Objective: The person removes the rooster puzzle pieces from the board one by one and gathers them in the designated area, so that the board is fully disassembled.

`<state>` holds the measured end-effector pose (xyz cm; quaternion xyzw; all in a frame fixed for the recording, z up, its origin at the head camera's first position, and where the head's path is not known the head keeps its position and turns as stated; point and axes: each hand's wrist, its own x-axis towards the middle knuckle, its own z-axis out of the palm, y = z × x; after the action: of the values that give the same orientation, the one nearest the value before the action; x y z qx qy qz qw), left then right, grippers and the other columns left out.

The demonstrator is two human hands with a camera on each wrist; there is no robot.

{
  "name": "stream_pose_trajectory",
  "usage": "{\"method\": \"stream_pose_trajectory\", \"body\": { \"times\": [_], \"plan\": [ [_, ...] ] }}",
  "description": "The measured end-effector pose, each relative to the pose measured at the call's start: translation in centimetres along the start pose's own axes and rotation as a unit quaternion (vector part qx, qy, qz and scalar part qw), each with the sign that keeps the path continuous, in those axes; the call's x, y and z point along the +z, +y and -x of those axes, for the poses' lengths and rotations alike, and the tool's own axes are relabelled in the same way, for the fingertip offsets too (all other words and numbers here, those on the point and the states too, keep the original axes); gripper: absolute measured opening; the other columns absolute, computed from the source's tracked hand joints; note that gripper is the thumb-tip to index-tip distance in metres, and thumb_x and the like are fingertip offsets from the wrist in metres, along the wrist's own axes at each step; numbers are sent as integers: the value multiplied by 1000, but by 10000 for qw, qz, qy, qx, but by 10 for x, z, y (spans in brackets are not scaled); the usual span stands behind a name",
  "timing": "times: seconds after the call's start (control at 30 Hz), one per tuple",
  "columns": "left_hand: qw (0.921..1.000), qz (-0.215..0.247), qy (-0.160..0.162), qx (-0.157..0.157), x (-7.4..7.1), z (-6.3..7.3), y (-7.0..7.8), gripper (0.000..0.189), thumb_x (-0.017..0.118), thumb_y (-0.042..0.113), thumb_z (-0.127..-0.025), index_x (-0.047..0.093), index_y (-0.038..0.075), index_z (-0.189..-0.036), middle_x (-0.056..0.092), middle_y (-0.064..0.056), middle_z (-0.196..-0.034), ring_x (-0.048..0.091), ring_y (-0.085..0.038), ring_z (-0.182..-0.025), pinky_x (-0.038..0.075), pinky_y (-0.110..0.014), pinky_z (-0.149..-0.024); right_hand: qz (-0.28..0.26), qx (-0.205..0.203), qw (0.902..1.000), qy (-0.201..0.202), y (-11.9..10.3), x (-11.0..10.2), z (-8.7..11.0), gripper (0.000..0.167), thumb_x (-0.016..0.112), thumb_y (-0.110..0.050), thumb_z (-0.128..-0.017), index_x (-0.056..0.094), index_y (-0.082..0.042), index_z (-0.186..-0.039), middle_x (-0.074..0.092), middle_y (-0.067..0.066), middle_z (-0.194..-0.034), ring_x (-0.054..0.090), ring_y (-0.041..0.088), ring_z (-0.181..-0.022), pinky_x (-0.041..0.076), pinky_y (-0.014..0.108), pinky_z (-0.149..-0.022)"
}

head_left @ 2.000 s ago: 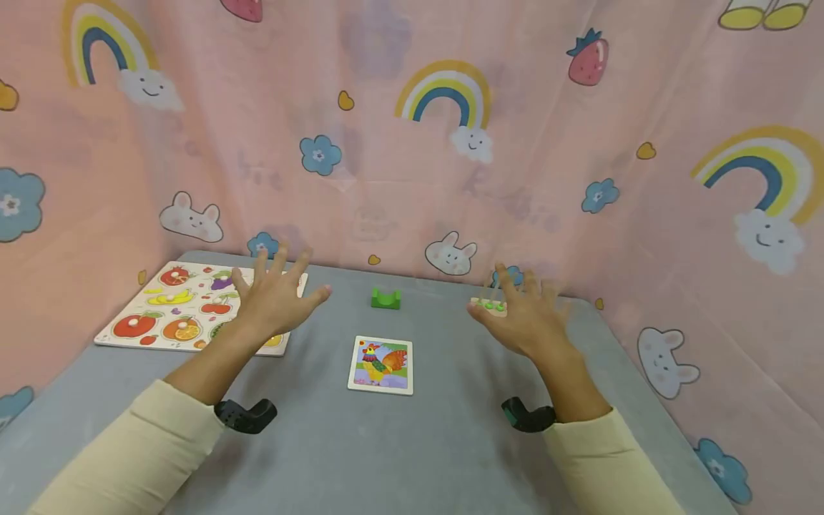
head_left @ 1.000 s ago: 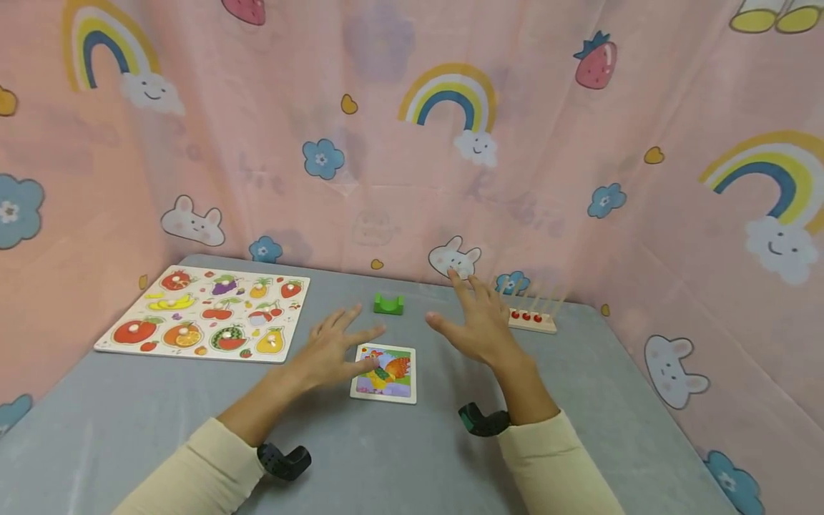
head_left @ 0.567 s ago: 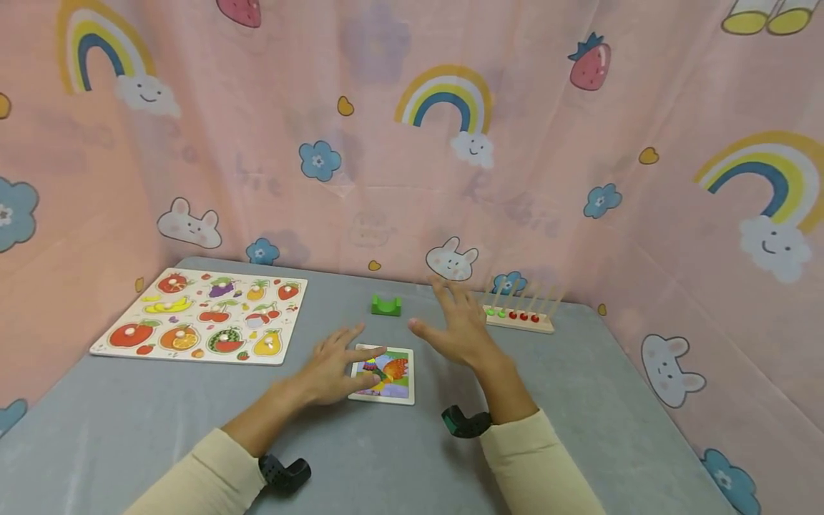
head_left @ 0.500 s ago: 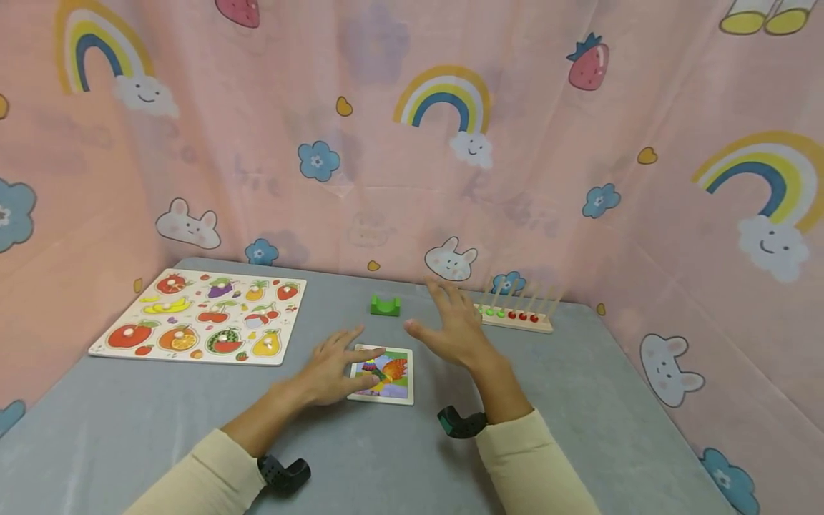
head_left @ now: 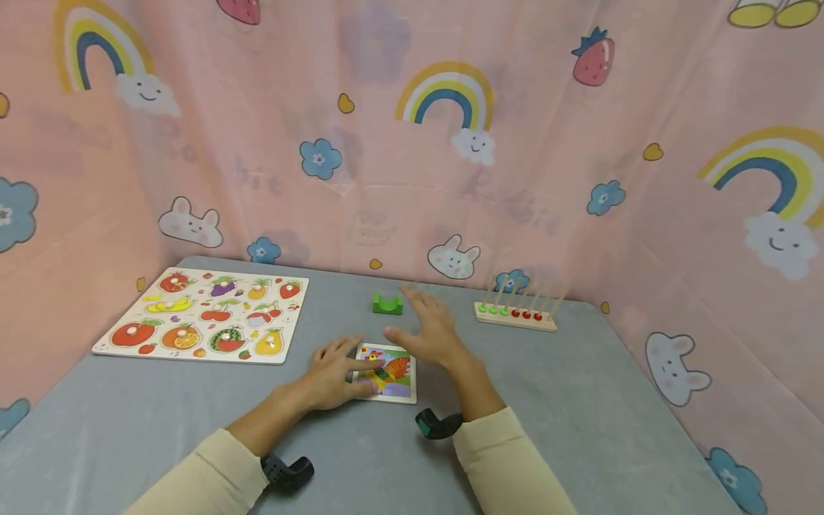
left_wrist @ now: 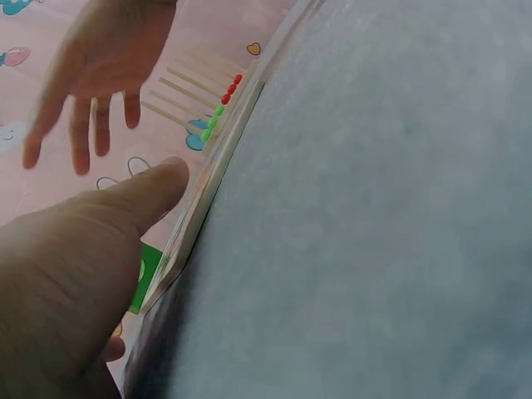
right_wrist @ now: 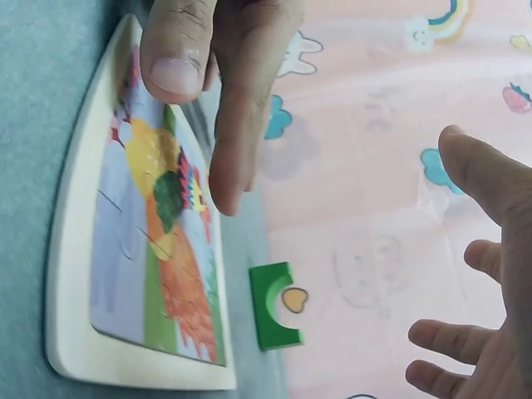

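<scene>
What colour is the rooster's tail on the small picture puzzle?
Orange; the rooster's tail shows best in the right wrist view.

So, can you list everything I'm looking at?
Rooster puzzle: 1, multicoloured, white frame, middle of table
Fruit board: 1, white, colourful fruits, table's left
Notched block: 1, green, beyond the puzzle
Bead rack: 1, pale wood, table's far right
Beads: 6 visible, three green, three red, on the rack
Table: 1, grey, beneath these
Backdrop: 1, patterned pink, behind and beside the table
Wrist devices: 2, black, one per wrist
Sleeves: 2, cream, one per arm
Left hand: 1, bare, at the puzzle's left edge
Right hand: 1, bare, near the puzzle's far right corner
</scene>
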<state>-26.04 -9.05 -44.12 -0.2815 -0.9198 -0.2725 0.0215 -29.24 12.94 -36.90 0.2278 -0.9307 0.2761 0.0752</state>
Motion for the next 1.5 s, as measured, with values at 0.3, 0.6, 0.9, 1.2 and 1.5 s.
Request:
{"method": "stream_pose_trajectory", "body": {
  "times": [0.3, 0.6, 0.9, 1.2, 1.5],
  "plan": [
    [9994, -335, -27, 72, 5, 1, 1, 41, 66, 49, -87, 68, 32, -124, 32, -21, -150, 26, -45, -135, 17, -66, -98, -592, -338, 9976, 79, 10, 22, -8, 67, 67, -36, -90, 40, -13, -148, 45, 13, -144, 37, 35, -132, 26, 59, -104],
    [9993, -359, -28, 62, 4, 1, 2, 40, 66, 48, -88, 68, 31, -124, 33, -20, -150, 26, -46, -135, 16, -66, -99, -1355, -135, 9904, -242, 14, 45, -8, 49, 69, -21, -91, 53, -5, -135, 55, 20, -130, 46, 36, -124, 35, 57, -99],
    [9994, -337, -46, 63, 4, 1, 2, 41, 67, 47, -88, 68, 29, -124, 34, -19, -150, 27, -44, -135, 17, -67, -98, -1253, 281, 9902, -544, 12, 62, -7, 39, 70, -21, -90, 61, -9, -126, 60, 12, -126, 51, 28, -121, 37, 50, -100],
    [9992, -405, -11, 72, 2, 2, 3, 42, 66, 48, -88, 69, 25, -123, 35, -21, -149, 28, -44, -134, 18, -68, -98, -403, 398, 9962, -654, 7, 68, -8, 27, 68, -33, -89, 66, -22, -113, 53, 6, -131, 40, 32, -121, 26, 56, -97],
    [9993, -368, -56, 51, 1, 3, 3, 44, 66, 48, -88, 69, 23, -124, 35, -20, -149, 28, -44, -134, 17, -67, -98, -145, 466, 9964, -693, 3, 70, -8, 13, 70, -32, -86, 68, -26, -97, 52, 3, -128, 40, 31, -118, 27, 56, -95]
  ]
}}
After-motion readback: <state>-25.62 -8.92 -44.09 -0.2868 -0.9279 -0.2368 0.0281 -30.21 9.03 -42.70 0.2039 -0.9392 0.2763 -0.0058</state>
